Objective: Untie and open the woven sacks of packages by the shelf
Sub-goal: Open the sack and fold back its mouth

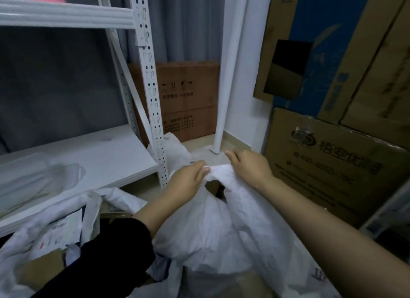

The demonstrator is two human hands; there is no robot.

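Head view: the white woven sack (pixel 221 220) stands on the floor between the white metal shelf (pixel 88 158) on the left and stacked cardboard boxes (pixel 332 164) close on the right, leaving a narrow strip of bare floor (pixel 199 147) beyond it. Its long axis runs upright, neck uppermost, a small gap showing cardboard within. The left hand (pixel 188 178) pinches the bunched neck; the right hand (pixel 248 164) grips it just beside. Another opened sack (pixel 33 242) of packages lies lower left.

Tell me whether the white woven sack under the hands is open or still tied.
Partly open: both hands, left and right, grip the white woven sack at its bunched mouth, with a dark gap below.
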